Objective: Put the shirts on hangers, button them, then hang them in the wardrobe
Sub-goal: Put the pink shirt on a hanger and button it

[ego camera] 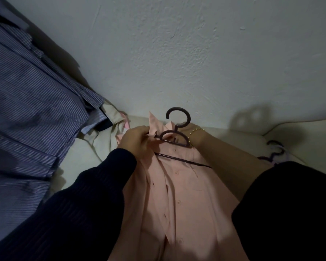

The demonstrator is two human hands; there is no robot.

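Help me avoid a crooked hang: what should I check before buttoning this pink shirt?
1. Hanger inside pink shirt, hook out at the neck: ok.
2. Left hand grips the collar: ok.
3. Right hand hold: cannot tell, mostly hidden behind the hanger.
4. The collar lying flat: not ok, one point sticks up.
5. Front fastened at top: not ok, it gapes over the hanger bar.
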